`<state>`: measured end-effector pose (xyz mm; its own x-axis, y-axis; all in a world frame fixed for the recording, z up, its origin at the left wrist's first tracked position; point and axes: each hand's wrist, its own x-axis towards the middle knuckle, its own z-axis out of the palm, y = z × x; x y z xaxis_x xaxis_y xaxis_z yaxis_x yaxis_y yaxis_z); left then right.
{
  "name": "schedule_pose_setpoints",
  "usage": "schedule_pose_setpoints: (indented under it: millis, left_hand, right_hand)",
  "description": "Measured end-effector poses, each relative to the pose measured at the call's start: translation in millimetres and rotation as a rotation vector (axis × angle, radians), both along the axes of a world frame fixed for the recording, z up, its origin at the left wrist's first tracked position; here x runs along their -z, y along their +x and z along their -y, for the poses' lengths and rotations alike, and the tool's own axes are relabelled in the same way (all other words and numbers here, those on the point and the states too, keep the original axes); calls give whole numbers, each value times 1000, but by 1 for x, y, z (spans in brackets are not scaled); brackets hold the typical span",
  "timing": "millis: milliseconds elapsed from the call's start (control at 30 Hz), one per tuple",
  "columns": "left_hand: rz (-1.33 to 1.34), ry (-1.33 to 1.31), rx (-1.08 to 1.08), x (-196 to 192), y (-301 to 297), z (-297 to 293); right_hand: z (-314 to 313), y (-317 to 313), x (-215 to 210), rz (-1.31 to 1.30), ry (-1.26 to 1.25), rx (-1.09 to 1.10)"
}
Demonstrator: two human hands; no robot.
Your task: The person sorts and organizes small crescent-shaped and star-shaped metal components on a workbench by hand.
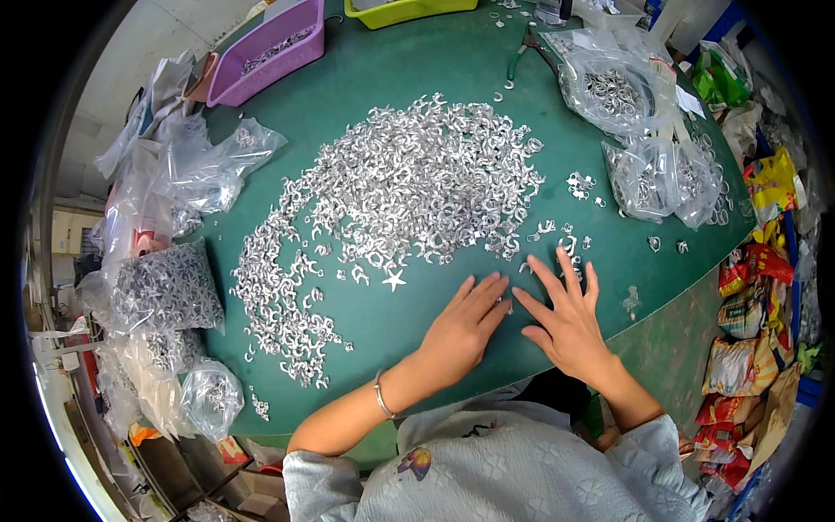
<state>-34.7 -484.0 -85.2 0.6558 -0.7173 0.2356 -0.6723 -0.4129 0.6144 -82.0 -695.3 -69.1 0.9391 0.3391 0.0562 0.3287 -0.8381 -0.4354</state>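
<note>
A broad heap of small silvery curved metal pieces (426, 178) covers the middle of the green table. A looser spread of the same pieces (283, 296) trails down its left side. My left hand (465, 326) rests near the heap's lower edge, fingers stretched out and close together. Beside it, my right hand (564, 317) has its fingers spread, the tips by a few loose pieces (570, 242). No piece shows plainly in either hand. A silvery star-shaped piece (393, 279) lies left of my left hand.
Clear bags of metal parts stand at the left (170, 287) and at the right (644, 178). A purple bin (270, 61) and a yellow-green bin (409, 10) sit along the far edge. Green-handled pliers (517, 56) lie near the right bags.
</note>
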Motion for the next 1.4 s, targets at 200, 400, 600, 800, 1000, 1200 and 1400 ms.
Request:
schedule_pose_setpoints:
  millis: [200,400,600,800,1000,1200,1400]
  left_hand:
    - [-5,-130,-175,3,9,5]
    - [162,52,-366,3,35,25]
    - [152,15,-322,9,38,22]
    - [-21,-20,-180,3,8,1]
    - [55,-27,-348,-2,22,11]
    - [51,-11,-372,-3,24,3]
    - [11,-28,-266,-1,10,13]
  right_hand:
    - [-7,30,3,113,-16,125]
    - [-11,13,-2,28,6,46]
    - [-6,30,5,122,19,152]
    - [3,24,1,104,-91,184]
    - [-15,46,3,125,44,125]
    - [-9,35,-6,10,56,-37]
    - [3,52,6,138,95,84]
